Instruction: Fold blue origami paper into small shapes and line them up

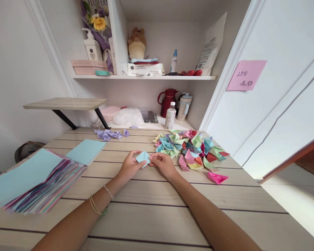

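Observation:
A small light-blue folded paper (143, 157), diamond-shaped with a crease down its upper middle, is held just above the table between both hands. My left hand (131, 166) pinches its left side, thumb on top. At its right corner the thumb and fingertips of my right hand (163, 164) grip it. Beyond my right hand lies a heap of folded paper boats (192, 146) in green, blue, pink, yellow and red. One bright pink boat (217, 177) sits at the near edge of that heap. Several purple folded papers (111, 134) lie at the back left.
On the left of the slatted table (157, 209) lies a thick stack of coloured paper (39, 181), with blue sheets (86, 151) beside it. A small raised stand (65, 104) rises behind. A bottle (170, 115), a red jug (168, 101) and a tumbler (184, 106) stand at the back.

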A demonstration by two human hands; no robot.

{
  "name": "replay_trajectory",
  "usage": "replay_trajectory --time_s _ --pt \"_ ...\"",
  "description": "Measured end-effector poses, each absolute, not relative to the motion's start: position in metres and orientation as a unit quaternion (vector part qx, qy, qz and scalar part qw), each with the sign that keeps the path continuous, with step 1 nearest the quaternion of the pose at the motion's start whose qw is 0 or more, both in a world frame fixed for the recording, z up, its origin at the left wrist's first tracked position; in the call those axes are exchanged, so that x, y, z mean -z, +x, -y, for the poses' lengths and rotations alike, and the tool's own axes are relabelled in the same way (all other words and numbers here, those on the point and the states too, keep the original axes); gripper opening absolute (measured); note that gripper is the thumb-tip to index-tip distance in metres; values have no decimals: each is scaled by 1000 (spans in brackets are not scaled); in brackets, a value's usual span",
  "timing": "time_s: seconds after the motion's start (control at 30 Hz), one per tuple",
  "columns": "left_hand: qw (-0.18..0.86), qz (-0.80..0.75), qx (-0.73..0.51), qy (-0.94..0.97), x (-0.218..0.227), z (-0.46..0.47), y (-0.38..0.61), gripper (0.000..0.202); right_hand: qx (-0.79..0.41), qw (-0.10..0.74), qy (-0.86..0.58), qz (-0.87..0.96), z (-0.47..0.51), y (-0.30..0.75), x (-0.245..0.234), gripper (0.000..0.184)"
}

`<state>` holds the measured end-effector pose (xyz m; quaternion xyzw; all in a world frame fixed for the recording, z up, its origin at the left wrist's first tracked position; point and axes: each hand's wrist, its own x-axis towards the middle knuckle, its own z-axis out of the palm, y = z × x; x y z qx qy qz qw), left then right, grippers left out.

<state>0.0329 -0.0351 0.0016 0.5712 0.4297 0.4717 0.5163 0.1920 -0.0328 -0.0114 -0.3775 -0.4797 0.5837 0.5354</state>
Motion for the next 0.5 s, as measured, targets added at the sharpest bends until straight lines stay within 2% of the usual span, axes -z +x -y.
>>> replay_trajectory --time_s 0.2,0.33,0.5 --pt "459 -398 -470 641 -9 39 30 46 -586 507 -358 521 35 193 10 29" --pt "409 -407 -489 655 -10 40 27 53 -576 498 -354 543 35 193 10 25" --pt "471 -416 -469 620 -6 34 26 29 -599 531 -344 492 36 192 8 23"
